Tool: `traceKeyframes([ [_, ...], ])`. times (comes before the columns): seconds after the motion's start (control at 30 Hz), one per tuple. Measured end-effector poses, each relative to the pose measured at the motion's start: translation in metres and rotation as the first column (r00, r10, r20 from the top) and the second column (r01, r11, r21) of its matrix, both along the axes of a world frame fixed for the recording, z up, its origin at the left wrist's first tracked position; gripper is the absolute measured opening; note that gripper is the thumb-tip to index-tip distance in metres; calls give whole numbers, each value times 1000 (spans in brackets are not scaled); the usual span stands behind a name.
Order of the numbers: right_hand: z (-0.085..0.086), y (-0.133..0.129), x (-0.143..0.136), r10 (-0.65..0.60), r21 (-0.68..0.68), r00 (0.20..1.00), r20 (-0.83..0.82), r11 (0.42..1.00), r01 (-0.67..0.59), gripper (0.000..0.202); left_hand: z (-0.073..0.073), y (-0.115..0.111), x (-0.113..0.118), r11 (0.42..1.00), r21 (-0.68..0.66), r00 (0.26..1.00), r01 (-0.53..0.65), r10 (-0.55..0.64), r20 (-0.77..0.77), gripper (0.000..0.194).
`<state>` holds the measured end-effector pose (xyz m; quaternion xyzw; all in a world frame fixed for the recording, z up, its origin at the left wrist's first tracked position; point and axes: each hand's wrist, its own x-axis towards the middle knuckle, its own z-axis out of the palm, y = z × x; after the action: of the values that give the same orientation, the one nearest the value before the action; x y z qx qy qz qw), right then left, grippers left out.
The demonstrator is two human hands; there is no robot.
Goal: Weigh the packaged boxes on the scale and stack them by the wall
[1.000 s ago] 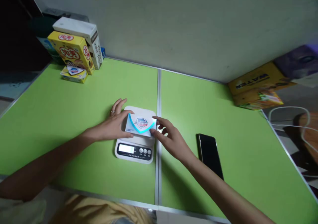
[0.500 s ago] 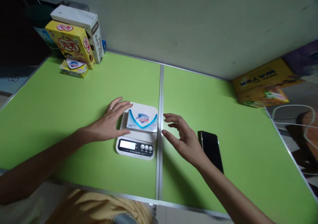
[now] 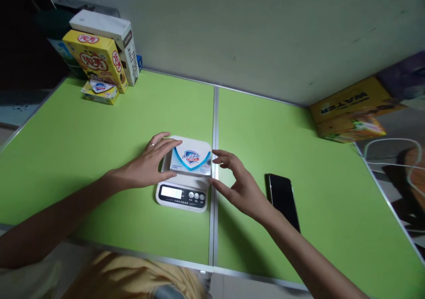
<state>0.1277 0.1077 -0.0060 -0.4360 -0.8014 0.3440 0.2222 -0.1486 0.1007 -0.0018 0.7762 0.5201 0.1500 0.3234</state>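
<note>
A white and blue Safeguard soap box (image 3: 191, 158) lies on the white kitchen scale (image 3: 195, 205), whose display is lit; its digits are too faint to read surely. At the box's left side is my left hand (image 3: 153, 162), ring on one finger, thumb and fingers apart around the left end. My right hand (image 3: 237, 179) is at the box's right end, its thumb and fingers apart, with the fingertips close to the edge. Whether any fingertip touches the box I cannot tell.
A black phone (image 3: 283, 201) lies right of my right hand on the green table (image 3: 133, 228). Yellow puff box (image 3: 94, 60), white box (image 3: 128, 47) and small yellow soap box (image 3: 99, 92) stand at the back left. A yellow WATER carton (image 3: 352, 102) is at the back right.
My right hand has moved left, nearer the box's right end. My left hand has shifted slightly right over the box's left end. The scale's display reading has changed.
</note>
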Motion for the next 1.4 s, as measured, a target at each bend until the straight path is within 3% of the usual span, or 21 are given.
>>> traceKeyframes([
  [0.3, -4, 6, -9, 61, 54, 995, 81, 996, -65, 40, -8, 3, 1, 1000, 27, 999, 11, -12, 38, 71],
  [0.5, 1, 17, -21, 62, 141, 995, 82, 987, -73, 31, -9, 9, -10, 992, 115, 986, 43, -60, 153, 58],
  [0.63, 11, 34, -55, 98, 186, 993, 62, 977, -108, 27, -4, 11, -39, 989, 127, 975, -71, 42, 216, 51],
  [0.77, 13, 63, -114, 163, 225, 985, 49, 959, -170, 27, -11, 17, -80, 959, 134, 937, -249, 204, 283, 49],
  [0.9, 2, 99, -186, 219, 279, 976, 6, 936, -212, 26, -32, 31, -128, 876, 135, 813, -463, 359, 459, 52],
  [1.0, -9, 124, -238, 206, 331, 978, -31, 926, -184, 24, -50, 48, -163, 757, 128, 675, -640, 475, 565, 59],
  [1.13, -22, 147, -297, 145, 347, 987, -66, 931, -113, 23, -71, 77, -200, 587, 150, 566, -796, 632, 529, 59],
  [1.23, -32, 156, -325, 110, 339, 991, -70, 937, -80, 22, -84, 98, -213, 511, 125, 496, -851, 700, 513, 58],
  [1.4, -47, 160, -335, 50, 320, 992, -118, 947, -10, 22, -101, 117, -214, 472, 77, 432, -878, 712, 554, 58],
])
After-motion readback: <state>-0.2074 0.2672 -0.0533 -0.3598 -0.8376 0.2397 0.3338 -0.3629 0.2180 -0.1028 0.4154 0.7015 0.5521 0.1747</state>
